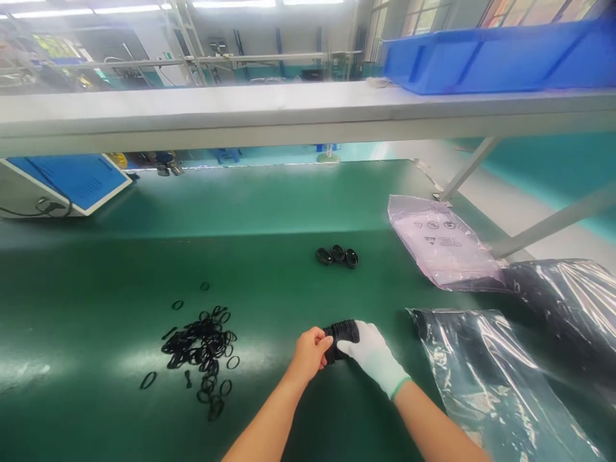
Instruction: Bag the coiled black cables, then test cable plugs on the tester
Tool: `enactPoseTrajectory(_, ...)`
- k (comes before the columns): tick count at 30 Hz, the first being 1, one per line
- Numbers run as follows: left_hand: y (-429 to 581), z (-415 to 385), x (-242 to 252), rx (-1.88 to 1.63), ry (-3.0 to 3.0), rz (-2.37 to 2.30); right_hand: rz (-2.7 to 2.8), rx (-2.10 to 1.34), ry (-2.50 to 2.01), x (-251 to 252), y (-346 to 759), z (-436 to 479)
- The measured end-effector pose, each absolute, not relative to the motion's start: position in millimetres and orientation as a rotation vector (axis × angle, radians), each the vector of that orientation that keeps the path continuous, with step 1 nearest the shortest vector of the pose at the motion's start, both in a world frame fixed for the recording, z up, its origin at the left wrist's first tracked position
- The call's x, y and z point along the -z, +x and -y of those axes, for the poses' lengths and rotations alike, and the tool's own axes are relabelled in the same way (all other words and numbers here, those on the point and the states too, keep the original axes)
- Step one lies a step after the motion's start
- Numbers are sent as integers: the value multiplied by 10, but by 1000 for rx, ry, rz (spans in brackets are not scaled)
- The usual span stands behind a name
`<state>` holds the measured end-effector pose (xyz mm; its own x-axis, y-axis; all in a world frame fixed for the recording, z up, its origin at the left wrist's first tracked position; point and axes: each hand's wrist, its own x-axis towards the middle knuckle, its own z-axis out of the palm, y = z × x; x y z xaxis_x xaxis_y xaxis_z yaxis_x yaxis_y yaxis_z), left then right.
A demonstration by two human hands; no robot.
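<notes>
The green bench [269,256] runs smooth all round the grip, so anything dropped would, I judge, skid or roll away. Just right of the grip lies a clear plastic bag [486,378], close enough that a swinging wrist could drag its slack edge. Left of the grip, a forearm could scatter the loose pile of black rings [202,346]. The black stack [342,333] sits just above the bench, clamped from both ends: the bare left hand [310,353] is closed on its left end and the white-gloved right hand [373,356] is wrapped over its right. An uneven squeeze could buckle it and spill pieces. Beyond the grip sit 3 black oval pieces [337,256]. Glare hides what the bag holds, and fingers cover much of the stack, so I cannot tell whether it is separate rings or 1 ribbed piece
</notes>
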<state>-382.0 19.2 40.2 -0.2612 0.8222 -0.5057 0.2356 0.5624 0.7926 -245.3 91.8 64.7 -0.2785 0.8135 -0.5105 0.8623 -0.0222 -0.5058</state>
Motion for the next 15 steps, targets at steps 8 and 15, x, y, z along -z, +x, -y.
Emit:
enactPoseTrajectory(8,-3781,-221,-371,-870,773,-1721,-2159,1246,1844,-605,-2439,-905)
enactPoseTrajectory(15,-3781,-270,-329,-820,811,-1746,-2094,1213,1902,-613,-2539,-851)
